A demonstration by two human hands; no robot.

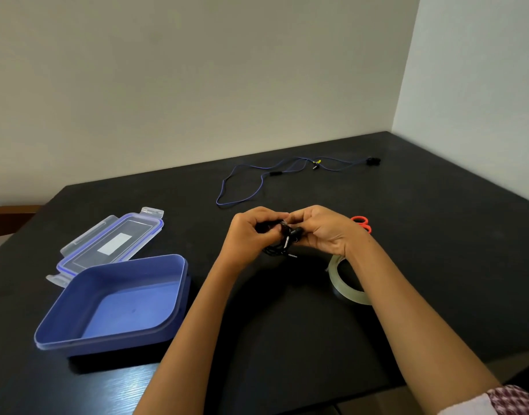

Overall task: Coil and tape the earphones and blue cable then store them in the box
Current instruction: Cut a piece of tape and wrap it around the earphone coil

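Black table (436, 205), left hand (248, 232) and right hand (323, 232) close together, fingers curled, pinching coiled black earphones (282, 244), blue cable (274, 174) sprawled beyond, blue box (107, 345) open.

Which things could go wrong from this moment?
1. The left hand and right hand both hold the earphones. Loops hang below them, so the coil may spring open if one hand lets go.
2. The tape lies under the right forearm, which could knock it away.
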